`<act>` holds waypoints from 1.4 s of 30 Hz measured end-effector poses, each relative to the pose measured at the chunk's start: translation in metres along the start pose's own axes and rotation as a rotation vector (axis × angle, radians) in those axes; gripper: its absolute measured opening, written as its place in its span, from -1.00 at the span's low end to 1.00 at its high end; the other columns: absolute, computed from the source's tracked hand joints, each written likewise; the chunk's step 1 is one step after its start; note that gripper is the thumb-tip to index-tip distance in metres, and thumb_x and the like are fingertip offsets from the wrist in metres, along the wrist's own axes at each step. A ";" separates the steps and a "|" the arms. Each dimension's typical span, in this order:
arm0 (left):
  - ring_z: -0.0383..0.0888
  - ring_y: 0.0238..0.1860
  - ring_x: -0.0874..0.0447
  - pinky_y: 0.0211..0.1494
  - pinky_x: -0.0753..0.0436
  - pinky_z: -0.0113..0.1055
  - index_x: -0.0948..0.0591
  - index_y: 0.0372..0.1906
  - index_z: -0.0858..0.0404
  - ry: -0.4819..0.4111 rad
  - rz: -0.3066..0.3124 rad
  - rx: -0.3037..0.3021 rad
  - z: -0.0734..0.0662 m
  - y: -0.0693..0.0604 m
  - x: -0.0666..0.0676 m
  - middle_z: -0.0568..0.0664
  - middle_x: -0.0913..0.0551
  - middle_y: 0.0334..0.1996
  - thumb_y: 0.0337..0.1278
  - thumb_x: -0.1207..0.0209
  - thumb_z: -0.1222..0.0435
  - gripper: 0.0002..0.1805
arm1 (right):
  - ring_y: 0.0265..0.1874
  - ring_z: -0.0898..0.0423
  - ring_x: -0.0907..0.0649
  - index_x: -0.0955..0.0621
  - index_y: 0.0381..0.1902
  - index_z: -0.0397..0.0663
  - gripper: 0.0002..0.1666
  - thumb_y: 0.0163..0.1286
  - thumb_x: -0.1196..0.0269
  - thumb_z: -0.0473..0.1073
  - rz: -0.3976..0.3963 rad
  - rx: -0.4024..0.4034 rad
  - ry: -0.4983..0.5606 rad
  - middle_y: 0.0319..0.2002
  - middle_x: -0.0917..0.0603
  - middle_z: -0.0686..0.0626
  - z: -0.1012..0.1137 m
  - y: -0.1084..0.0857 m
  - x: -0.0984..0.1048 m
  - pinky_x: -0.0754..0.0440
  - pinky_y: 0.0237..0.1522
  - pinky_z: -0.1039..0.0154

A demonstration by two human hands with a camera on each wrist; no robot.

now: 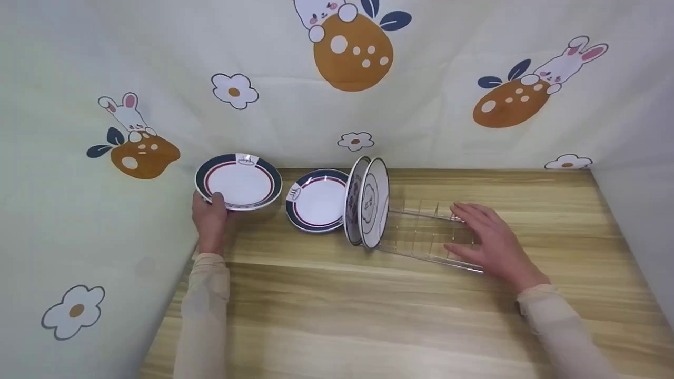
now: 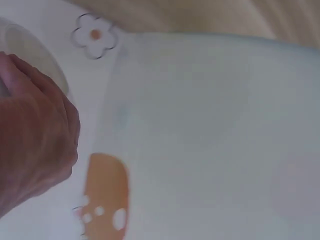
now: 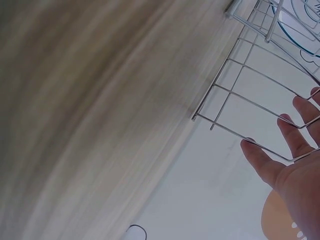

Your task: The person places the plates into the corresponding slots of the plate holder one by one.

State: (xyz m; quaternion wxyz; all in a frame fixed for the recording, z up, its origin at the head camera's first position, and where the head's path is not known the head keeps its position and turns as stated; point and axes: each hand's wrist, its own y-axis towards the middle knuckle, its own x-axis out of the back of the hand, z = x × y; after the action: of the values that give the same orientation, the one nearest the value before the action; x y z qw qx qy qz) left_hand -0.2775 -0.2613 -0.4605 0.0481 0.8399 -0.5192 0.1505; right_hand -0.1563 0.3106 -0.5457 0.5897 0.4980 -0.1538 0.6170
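Pale walls, probably cloth, printed rabbits, orange fruit, white flowers, wood-grain surface, soft glare on it

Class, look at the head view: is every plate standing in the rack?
No: two plates stand on edge in the rack, but another plate lies beside them and the left hand holds a fourth plate.

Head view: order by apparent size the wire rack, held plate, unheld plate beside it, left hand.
1. Wire rack
2. Held plate and unheld plate: too alike to rank; the latter is partly hidden
3. Left hand
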 end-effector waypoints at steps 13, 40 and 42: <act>-0.06 0.10 -0.61 0.25 -0.59 -0.17 -0.13 0.55 0.34 0.047 -0.147 -0.575 -0.092 -0.100 -0.048 0.23 -0.54 0.31 0.51 0.06 0.31 -0.39 | 0.47 -0.08 -0.33 -0.43 0.53 0.11 0.00 0.23 -0.48 0.31 0.019 -0.020 0.000 0.48 -0.44 0.02 0.000 0.005 0.002 -0.33 0.39 -0.30; 0.19 -0.09 -0.73 -0.19 -0.80 -0.14 -0.11 0.50 0.45 0.504 0.108 -1.135 -0.066 -0.231 -0.191 0.32 -0.47 0.07 0.18 -0.28 0.58 -0.15 | 0.46 -0.09 -0.33 -0.44 0.53 0.06 -0.01 0.25 -0.46 0.32 0.031 -0.027 0.003 0.49 -0.44 0.00 0.000 0.002 0.003 -0.34 0.39 -0.29; 0.17 -0.15 -0.74 -0.27 -0.80 -0.18 -0.10 0.51 0.46 0.532 0.115 -1.125 -0.059 -0.232 -0.196 0.32 -0.47 0.07 0.16 -0.29 0.59 -0.13 | 0.46 -0.09 -0.33 -0.44 0.53 0.07 0.00 0.25 -0.46 0.33 0.033 -0.033 0.003 0.49 -0.43 0.00 0.000 0.001 0.003 -0.34 0.39 -0.30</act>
State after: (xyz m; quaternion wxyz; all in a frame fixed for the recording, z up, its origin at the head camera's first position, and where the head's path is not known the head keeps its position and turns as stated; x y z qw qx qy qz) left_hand -0.1658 0.0266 -0.4459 0.6025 0.5905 -0.5335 0.0603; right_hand -0.1570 0.3120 -0.5427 0.5877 0.4848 -0.1714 0.6247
